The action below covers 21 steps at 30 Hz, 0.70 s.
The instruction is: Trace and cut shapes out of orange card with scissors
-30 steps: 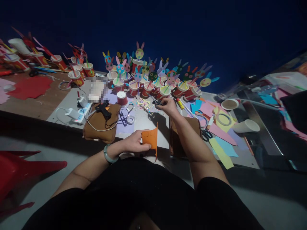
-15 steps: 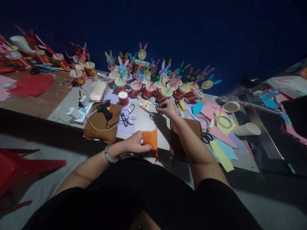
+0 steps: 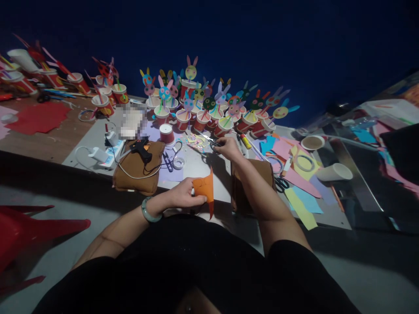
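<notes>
My left hand point(image 3: 186, 194) is closed on a curled piece of orange paper point(image 3: 203, 188), with faint drawn lines on it, at the table's front edge. Farther out, my right hand point(image 3: 228, 148) grips the handles of a pair of scissors point(image 3: 211, 141), whose blades point up and left over the table. Small paper scraps point(image 3: 195, 141) lie beside the blades. An upturned red-and-white paper cup point(image 3: 166, 134) stands to the left of the scraps, and a small roll of clear tape point(image 3: 178, 163) lies nearer my left hand.
Many paper cups with rabbit-face sticks point(image 3: 214, 115) crowd the back. A glue gun point(image 3: 142, 150) with its cord rests on a brown cushion point(image 3: 137, 174) at left, beside a power strip point(image 3: 111, 156). Coloured paper point(image 3: 301, 183) and black scissors point(image 3: 281, 184) lie right. A red stool point(image 3: 39, 231) stands left.
The scissors have lifted a little, their blades now showing more plainly above the scraps. My left hand keeps its hold on the orange paper. The whole view has shifted slightly.
</notes>
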Motion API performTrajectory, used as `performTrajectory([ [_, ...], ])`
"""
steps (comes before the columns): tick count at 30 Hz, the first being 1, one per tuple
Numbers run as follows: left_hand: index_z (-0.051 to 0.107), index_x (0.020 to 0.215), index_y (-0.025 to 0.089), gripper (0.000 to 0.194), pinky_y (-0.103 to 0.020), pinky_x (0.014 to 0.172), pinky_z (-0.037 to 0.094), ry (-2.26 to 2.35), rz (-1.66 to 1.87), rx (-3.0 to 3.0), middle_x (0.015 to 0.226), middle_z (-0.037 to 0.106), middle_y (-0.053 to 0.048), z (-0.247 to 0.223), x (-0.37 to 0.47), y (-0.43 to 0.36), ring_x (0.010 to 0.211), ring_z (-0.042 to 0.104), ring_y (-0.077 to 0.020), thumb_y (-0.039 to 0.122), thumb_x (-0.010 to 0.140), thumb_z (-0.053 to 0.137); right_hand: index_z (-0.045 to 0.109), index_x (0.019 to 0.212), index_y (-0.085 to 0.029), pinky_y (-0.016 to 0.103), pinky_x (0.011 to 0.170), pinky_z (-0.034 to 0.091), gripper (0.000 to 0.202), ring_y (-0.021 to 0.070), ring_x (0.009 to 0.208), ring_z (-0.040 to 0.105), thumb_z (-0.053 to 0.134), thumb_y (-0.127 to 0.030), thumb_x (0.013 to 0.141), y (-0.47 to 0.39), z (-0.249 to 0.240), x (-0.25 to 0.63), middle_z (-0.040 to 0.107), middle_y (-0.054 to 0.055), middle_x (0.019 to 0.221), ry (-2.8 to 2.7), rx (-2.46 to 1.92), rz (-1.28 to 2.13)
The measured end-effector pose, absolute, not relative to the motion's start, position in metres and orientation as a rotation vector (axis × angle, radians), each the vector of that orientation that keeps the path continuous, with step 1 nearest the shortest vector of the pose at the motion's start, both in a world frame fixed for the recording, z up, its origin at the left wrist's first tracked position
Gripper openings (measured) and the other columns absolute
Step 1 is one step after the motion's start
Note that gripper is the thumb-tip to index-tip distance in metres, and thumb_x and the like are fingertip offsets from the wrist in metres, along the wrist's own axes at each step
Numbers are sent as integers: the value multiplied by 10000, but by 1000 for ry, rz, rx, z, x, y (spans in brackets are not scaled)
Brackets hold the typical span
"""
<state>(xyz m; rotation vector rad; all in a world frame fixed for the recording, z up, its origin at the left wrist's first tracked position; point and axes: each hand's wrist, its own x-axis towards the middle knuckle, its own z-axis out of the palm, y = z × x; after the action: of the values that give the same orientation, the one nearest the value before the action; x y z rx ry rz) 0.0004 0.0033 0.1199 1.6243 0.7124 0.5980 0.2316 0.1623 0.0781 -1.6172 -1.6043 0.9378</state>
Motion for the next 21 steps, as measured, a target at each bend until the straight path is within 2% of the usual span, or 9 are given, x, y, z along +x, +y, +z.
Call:
performTrajectory([
  [3,637,871,123,201,-237,698,465,713,606,1623,788,642,-14,119,1,2,715,559,-118,293,766,618,614,673,-174,257,438,403,210,140,448,554,763,-297,590,159,81,230,566,-27,524,-1521,-1594,1001],
  [6,648,865,123,194,-237,694,470,713,622,1616,784,660,-17,119,1,2,707,567,-119,285,761,626,600,642,-172,255,490,410,196,140,510,559,751,-288,595,159,83,231,551,-26,530,-1514,-1583,869],
  [9,668,854,130,189,-253,728,496,720,640,1568,810,703,-30,119,0,5,736,608,-134,283,743,657,621,670,-167,263,628,457,192,142,664,579,751,-280,585,154,86,234,613,-5,651,-1516,-1468,767],
  [12,691,915,135,272,-278,772,530,797,715,1377,878,745,-52,117,-2,13,784,662,-154,290,694,726,613,749,-183,267,684,473,268,138,729,578,759,-370,623,136,94,237,632,4,760,-1361,-1317,842],
  [14,690,929,140,326,-264,741,535,880,842,1199,868,746,-49,117,-4,20,763,665,-143,290,652,773,596,787,-200,259,659,475,309,129,721,573,762,-434,671,114,102,238,639,12,815,-1235,-1221,935],
  [17,673,833,147,273,-212,631,499,955,1084,952,744,695,0,120,-3,31,668,611,-99,275,619,785,609,840,-221,262,683,494,322,131,784,588,773,-467,714,68,114,238,660,35,980,-1146,-1037,1017],
  [21,655,804,152,278,-226,635,522,903,1250,701,732,677,9,127,6,38,659,612,-98,243,578,789,639,854,-216,317,760,505,349,181,892,597,769,-522,749,4,115,233,643,77,1100,-1253,-912,1082],
])
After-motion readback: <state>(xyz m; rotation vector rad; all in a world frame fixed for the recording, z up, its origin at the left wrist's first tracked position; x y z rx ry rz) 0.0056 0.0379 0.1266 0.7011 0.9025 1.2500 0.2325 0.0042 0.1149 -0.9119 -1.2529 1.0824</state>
